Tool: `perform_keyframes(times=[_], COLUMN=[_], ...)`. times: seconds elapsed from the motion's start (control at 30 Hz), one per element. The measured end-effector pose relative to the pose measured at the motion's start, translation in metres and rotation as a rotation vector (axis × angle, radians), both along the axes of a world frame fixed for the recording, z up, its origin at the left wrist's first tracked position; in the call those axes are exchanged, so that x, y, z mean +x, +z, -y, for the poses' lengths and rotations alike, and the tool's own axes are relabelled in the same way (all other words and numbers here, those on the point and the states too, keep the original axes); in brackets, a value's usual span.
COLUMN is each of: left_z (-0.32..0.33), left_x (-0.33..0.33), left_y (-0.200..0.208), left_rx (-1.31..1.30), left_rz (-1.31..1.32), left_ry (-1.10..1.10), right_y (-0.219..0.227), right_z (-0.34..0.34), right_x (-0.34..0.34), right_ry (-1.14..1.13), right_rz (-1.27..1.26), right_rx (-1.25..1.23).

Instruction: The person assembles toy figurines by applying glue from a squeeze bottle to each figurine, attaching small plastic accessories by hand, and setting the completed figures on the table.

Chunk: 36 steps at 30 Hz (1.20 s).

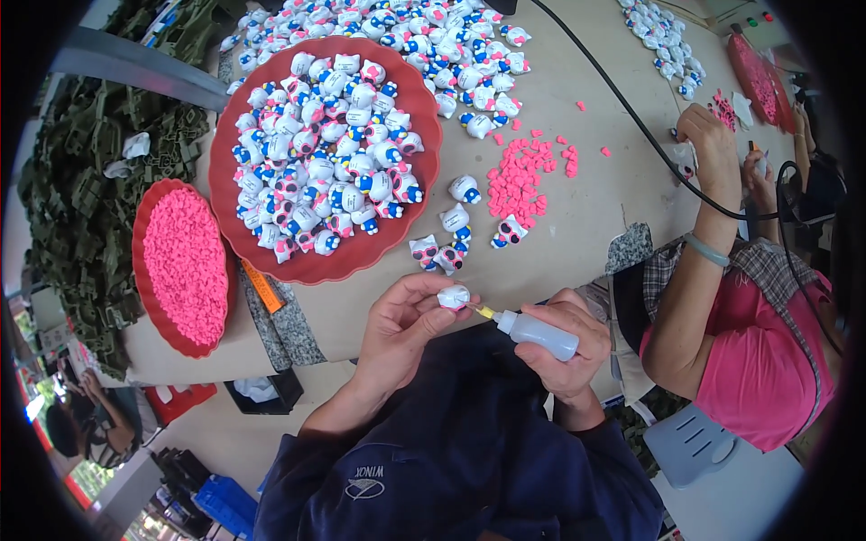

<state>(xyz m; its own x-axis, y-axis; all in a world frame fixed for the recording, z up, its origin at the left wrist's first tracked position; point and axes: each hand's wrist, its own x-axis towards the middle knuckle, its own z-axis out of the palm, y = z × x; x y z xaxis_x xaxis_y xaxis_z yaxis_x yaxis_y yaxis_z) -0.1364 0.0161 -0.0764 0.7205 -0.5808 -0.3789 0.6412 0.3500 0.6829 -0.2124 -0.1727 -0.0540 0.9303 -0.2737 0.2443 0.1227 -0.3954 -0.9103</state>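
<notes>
Between the thumb and fingers of my left hand is a small white figurine. My right hand grips a translucent squeeze bottle, tilted so that its yellow-based needle tip points at the figurine. The tip is at or very near the figurine; whether they touch I cannot tell. Just beyond my hands, several white and blue figurines with pink glasses lie on the table. A loose pile of small pink pieces is spread beside them.
A large red scalloped tray heaped with figurines stands front left, beside a smaller red tray of pink pieces. More figurines cover the table's far side. A black cable crosses at right, near a co-worker's arm.
</notes>
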Motion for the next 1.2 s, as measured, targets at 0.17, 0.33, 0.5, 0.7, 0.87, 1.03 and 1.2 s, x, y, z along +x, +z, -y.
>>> perform_keyframes(times=[0.17, 0.33, 0.5, 0.7, 0.87, 1.03, 1.2], left_z=[0.001, 0.002, 0.002, 0.001, 0.002, -0.001, -0.009], left_x=[0.0, 0.001, 0.0, 0.0, -0.001, -0.003, -0.007], left_y=[0.0, -0.001, 0.0, -0.003, -0.006, -0.007, -0.009], left_rx=[-0.016, -0.015, -0.017, -0.009, 0.003, 0.025, 0.073], left_rz=[-0.005, 0.002, 0.0, 0.014, 0.048, 0.072, 0.067], left_ry=[-0.006, 0.004, 0.03, 0.038, 0.057, 0.063, 0.028], right_y=[-0.003, -0.002, -0.001, -0.002, -0.003, -0.006, -0.024], right_z=[0.003, 0.001, 0.001, 0.002, 0.004, 0.001, 0.002], right_x=[0.003, 0.001, -0.001, 0.0, 0.002, 0.002, 0.018], right_ry=[0.049, 0.034, -0.015, -0.021, 0.017, -0.129, -0.181], right_rz=[0.049, 0.024, -0.023, -0.028, 0.002, -0.106, -0.05], right_rx=[-0.018, -0.011, 0.019, 0.012, 0.019, 0.318, -0.043])
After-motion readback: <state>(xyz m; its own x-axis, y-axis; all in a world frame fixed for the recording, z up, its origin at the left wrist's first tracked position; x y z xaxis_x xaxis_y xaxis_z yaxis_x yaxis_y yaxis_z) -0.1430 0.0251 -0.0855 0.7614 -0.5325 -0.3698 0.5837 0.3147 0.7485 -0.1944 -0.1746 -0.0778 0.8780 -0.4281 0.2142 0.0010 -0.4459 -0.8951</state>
